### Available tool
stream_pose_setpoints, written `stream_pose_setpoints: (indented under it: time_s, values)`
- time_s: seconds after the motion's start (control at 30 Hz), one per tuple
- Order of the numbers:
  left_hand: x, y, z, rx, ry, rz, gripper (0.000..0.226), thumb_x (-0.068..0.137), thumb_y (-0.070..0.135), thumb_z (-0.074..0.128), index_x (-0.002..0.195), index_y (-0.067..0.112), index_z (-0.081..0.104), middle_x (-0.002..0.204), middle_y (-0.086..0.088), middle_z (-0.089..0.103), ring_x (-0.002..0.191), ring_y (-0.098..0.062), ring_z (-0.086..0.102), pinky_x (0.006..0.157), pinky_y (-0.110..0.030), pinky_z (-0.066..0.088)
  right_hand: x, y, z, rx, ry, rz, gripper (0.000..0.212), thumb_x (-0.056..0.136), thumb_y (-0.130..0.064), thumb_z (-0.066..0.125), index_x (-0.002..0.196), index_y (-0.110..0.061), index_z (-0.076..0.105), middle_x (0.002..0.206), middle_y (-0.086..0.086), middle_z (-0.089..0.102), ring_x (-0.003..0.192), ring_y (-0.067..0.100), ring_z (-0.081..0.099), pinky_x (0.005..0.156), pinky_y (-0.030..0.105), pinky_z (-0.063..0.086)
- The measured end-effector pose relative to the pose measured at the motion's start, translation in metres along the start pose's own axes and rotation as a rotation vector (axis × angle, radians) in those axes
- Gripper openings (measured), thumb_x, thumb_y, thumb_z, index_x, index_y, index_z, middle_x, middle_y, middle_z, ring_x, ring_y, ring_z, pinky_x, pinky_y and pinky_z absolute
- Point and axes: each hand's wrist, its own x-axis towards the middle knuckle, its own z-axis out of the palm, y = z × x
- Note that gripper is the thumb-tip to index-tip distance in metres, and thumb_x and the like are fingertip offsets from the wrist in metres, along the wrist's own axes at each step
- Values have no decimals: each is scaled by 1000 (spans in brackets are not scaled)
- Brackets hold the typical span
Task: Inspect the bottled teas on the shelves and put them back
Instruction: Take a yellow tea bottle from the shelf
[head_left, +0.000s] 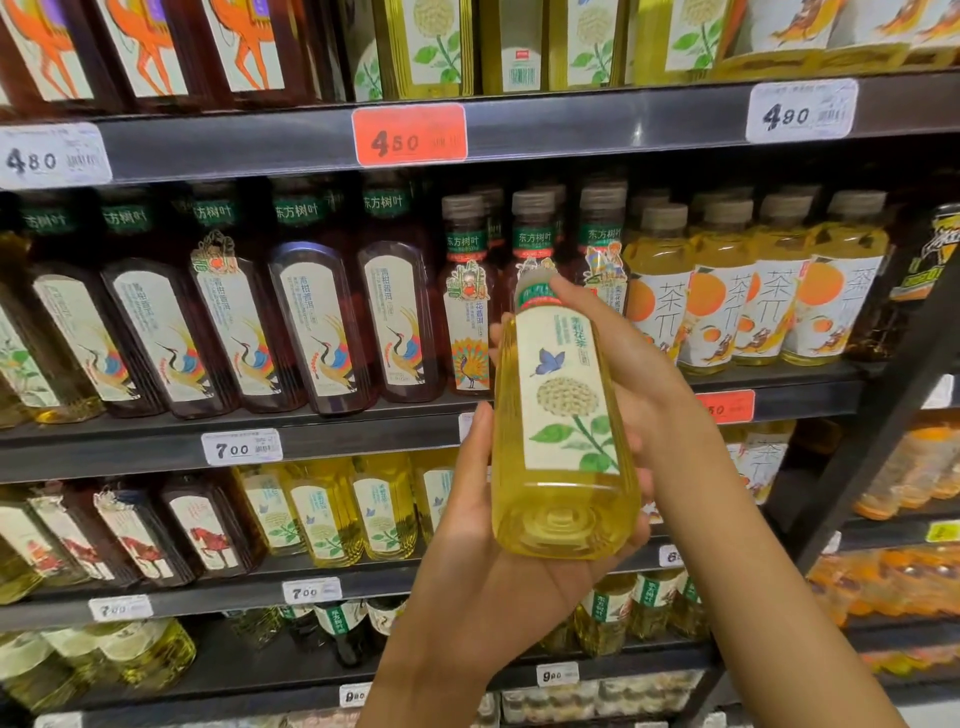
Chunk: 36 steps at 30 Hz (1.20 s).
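I hold a yellow tea bottle (563, 415) with a white label showing a blue butterfly and a pale flower, tilted with its base toward me, in front of the shelves. My left hand (483, 561) cups it from below and on the left side. My right hand (623, 364) wraps behind it, fingers reaching up to the neck near the cap. Matching yellow bottles (332, 512) stand on the shelf below, left of the held bottle.
Dark tea bottles with crane labels (322, 322) fill the middle shelf (156, 441). Light orange-label bottles (769, 291) stand to the right. Price tags (409, 134) line the shelf edges. A black upright post (883, 415) divides off another shelf bay at right.
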Motion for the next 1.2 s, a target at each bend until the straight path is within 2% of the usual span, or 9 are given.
stream_pose_setpoints:
  time_s: [0.1, 0.27, 0.33, 0.4, 0.5, 0.63, 0.8, 1.07, 1.2]
  values:
    - [0, 3, -6, 13, -126, 9, 69, 92, 56, 39, 133, 2, 52, 119, -17, 63, 96, -26, 65, 82, -35, 54, 0, -12, 4, -60, 18, -178, 37, 97, -38, 49, 111, -4, 56, 81, 12, 67, 66, 19, 67, 62, 27, 57]
    - [1, 9, -22, 465, 153, 190, 68, 78, 67, 54, 135, 30, 50, 132, -5, 61, 121, -26, 57, 104, -48, 42, -5, -26, 8, -189, -86, -500, 21, 99, -26, 47, 111, -11, 54, 87, 9, 70, 78, 21, 70, 73, 33, 58]
    - [2, 11, -22, 634, 177, 229, 57, 69, 75, 60, 118, 46, 60, 122, 6, 67, 114, -16, 62, 99, -39, 48, -7, -27, 8, -250, -135, -578, 20, 99, -23, 46, 115, -12, 52, 91, 9, 70, 80, 21, 70, 72, 32, 57]
    - [3, 14, -23, 721, 180, 278, 39, 67, 66, 67, 102, 51, 66, 112, 11, 71, 102, -12, 68, 82, -25, 56, -10, -27, 6, -357, -164, -634, 28, 98, -23, 46, 124, -13, 50, 99, 9, 71, 88, 21, 70, 75, 31, 55]
    - [9, 17, -31, 784, 188, 389, 37, 66, 51, 73, 101, 49, 66, 109, 11, 72, 99, -9, 69, 75, -17, 54, -15, -27, 3, -540, -176, -673, 39, 97, -26, 46, 136, -17, 44, 115, 9, 68, 103, 24, 66, 85, 36, 54]
    - [15, 15, -36, 893, 210, 524, 45, 65, 36, 79, 102, 52, 61, 105, 15, 72, 96, -3, 68, 72, -12, 53, -24, -22, 5, -556, -326, -691, 50, 94, -10, 52, 140, -21, 37, 107, 7, 70, 105, 24, 66, 85, 30, 53]
    - [28, 19, -49, 1089, 315, 575, 63, 64, 16, 87, 109, 46, 56, 107, 23, 67, 101, 2, 62, 78, -8, 48, -38, -15, 5, -756, -476, -729, 64, 75, -2, 71, 133, -17, 50, 116, -4, 64, 112, 20, 60, 93, 32, 47]
    - [27, 37, -54, 1182, 253, 573, 67, 53, 33, 86, 111, 53, 57, 110, 18, 67, 105, -5, 63, 83, -18, 52, -36, -10, 0, -686, -488, -780, 59, 68, -5, 75, 122, -26, 61, 111, -6, 67, 108, 20, 61, 92, 32, 46]
    - [18, 34, -53, 990, 123, 496, 62, 56, 31, 83, 113, 44, 63, 113, 8, 70, 106, -9, 65, 80, -18, 52, -28, -13, 4, -563, -446, -768, 44, 74, -13, 69, 116, -21, 60, 95, -4, 66, 90, 18, 65, 79, 31, 51]
